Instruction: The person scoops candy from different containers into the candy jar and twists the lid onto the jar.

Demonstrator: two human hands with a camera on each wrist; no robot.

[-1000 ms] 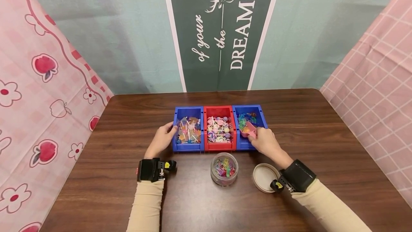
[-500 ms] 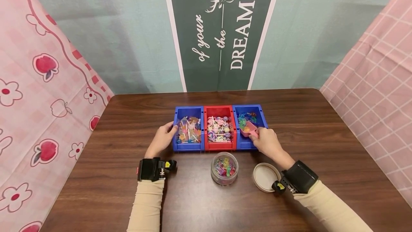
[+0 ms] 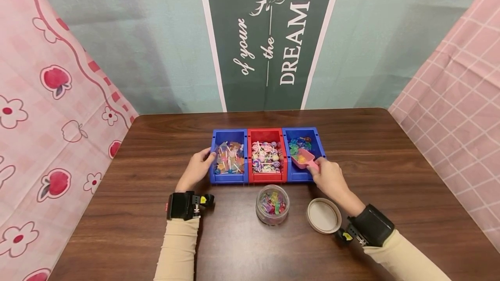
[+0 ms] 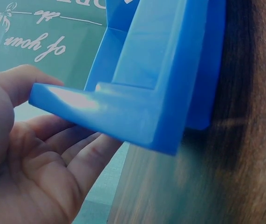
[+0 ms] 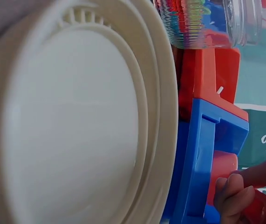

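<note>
In the head view three joined bins stand in a row. My left hand (image 3: 196, 169) holds the outer side wall of the left blue bin (image 3: 230, 178), thumb over the rim and fingers along the outside, as the left wrist view shows. Clear-looking sweets on sticks fill that bin. My right hand (image 3: 329, 180) grips the handle of a pink scoop (image 3: 304, 159), which dips into the right blue bin (image 3: 308, 177). Yellow-orange pieces lie in the scoop; blue and green ones (image 3: 300, 143) are in the bin behind it.
Between the blue bins is a red bin (image 3: 267, 178) of striped lollipops. In front stands an uncovered clear jar (image 3: 269, 220) with colourful pieces inside. A cream round lid (image 3: 323, 216) lies right of it, under my right wrist. Patterned cloths (image 3: 117, 47) surround the wooden table (image 3: 156, 142).
My right hand has shifted slightly right and toward me with the scoop, which now shows more of its bowl. My left hand, the jar and the lid have stayed put.
</note>
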